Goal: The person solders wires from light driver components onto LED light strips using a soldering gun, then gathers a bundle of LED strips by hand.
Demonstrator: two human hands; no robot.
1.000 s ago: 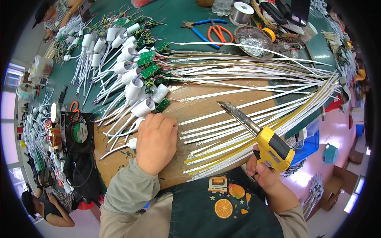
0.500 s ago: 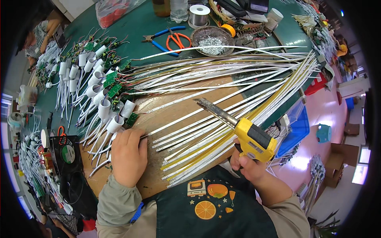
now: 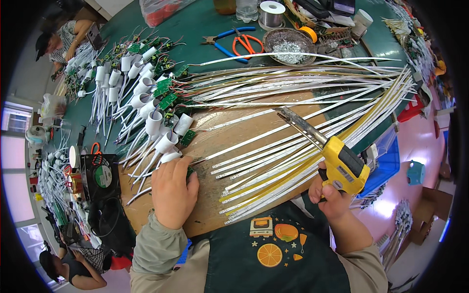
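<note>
My left hand is closed beside a cluster of white cylindrical housings with white cables. A small green circuit board peeks out between its thumb and fingers. To the right, my right hand grips a yellow soldering gun by its handle. The gun's dark metal tip points up and left, above the white LED strips. Several strips end near my left hand with their ends loose. Others join green boards through thin wires.
Behind the strips lie blue-handled pliers, orange-handled cutters, a bowl of metal bits and a solder spool. A black case stands at left. A blue bin is beyond the table's right edge. Other people sit at left.
The view has swung, so the scene sits farther right. A green board now shows between my left fingers and thumb. The soldering gun has moved slightly right and away over the strips.
</note>
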